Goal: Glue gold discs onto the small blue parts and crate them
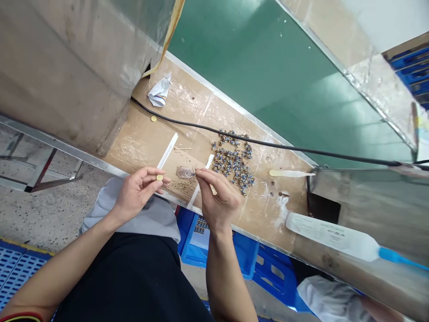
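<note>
My left hand (139, 191) is closed in a pinch on a small round brass piece (160, 177) at the near edge of the cardboard-covered bench (140, 138). My right hand (217, 197) pinches a small clear-and-metal part (186, 172) just right of the brass piece; the two hands are a few centimetres apart. Beyond my right hand lies a heap of several small blue-and-brass fittings (234, 163). A second brass disc (153, 119) lies loose farther back on the bench.
A black cable (268, 144) runs across the bench in front of a green conveyor belt (275, 76). White strips (167, 150), a crumpled paper (160, 93) and a wooden stick (288, 173) lie on the bench. Blue crates (217, 250) sit below. A white-and-blue tool (338, 237) lies at right.
</note>
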`<state>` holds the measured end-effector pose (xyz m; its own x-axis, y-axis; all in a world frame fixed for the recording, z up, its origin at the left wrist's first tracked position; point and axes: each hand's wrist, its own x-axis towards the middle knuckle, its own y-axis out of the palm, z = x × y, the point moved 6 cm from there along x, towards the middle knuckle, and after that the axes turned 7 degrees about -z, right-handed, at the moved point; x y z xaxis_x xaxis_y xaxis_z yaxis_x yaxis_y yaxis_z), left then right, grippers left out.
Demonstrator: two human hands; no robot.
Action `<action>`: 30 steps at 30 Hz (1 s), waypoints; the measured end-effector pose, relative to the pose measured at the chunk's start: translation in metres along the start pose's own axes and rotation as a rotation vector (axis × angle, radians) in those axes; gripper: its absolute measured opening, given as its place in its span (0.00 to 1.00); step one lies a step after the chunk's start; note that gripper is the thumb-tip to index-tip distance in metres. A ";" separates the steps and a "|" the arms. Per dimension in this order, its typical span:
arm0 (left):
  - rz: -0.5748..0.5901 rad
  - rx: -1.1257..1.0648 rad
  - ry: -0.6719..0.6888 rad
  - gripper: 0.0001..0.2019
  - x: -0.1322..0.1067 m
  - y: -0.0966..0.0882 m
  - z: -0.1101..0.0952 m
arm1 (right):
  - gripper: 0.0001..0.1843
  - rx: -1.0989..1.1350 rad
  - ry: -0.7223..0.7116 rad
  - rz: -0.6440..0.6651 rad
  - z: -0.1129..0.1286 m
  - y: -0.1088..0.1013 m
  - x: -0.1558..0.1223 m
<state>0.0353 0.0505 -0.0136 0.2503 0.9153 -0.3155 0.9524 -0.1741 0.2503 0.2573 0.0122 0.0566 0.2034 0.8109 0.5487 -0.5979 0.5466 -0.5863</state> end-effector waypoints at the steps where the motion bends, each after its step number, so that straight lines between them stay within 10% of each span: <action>1: -0.001 -0.001 0.003 0.15 0.000 0.000 0.000 | 0.10 0.001 -0.003 0.005 0.000 0.001 0.000; 30: 0.017 -0.008 0.009 0.13 -0.002 0.002 0.000 | 0.16 -0.117 -0.179 0.034 0.005 0.008 -0.005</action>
<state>0.0363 0.0484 -0.0125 0.2649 0.9154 -0.3032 0.9465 -0.1868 0.2631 0.2473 0.0115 0.0525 0.0377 0.7850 0.6184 -0.5059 0.5487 -0.6656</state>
